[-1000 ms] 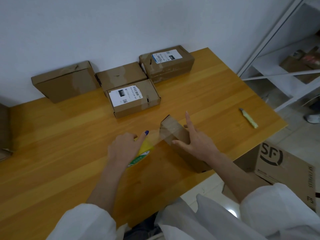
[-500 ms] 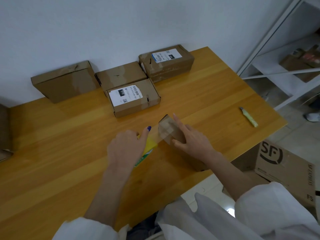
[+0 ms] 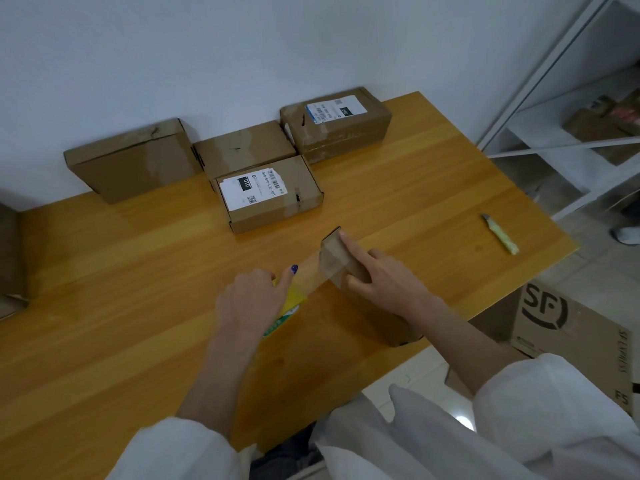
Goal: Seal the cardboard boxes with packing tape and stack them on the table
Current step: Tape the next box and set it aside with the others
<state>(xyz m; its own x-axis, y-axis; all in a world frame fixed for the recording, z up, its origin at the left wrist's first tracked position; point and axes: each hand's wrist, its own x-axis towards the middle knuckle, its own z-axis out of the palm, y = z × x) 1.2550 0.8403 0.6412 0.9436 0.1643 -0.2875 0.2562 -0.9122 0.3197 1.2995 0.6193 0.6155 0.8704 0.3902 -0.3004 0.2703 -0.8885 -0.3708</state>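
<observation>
Left of the small box (image 3: 391, 323), which lies near the table's (image 3: 104, 306) front edge, the left hand (image 3: 249, 303) grips a yellow tape roll (image 3: 294, 299). Clear tape (image 3: 311, 271) stretches from the roll across to the box. The right hand (image 3: 384, 282) presses a straight forefinger on the box's closed top, thumb against its side. Behind the small box sits a labelled box (image 3: 273, 195), shut, contents hidden.

Dim, bluish, even light, a soft sheen on the table (image 3: 415, 188), wide-angle bending at the edges.

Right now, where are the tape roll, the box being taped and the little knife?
tape roll (image 3: 296, 297): head view, yellow side.
box being taped (image 3: 384, 322): head view, shaded side.
utility knife (image 3: 500, 234): head view, pale handle.
</observation>
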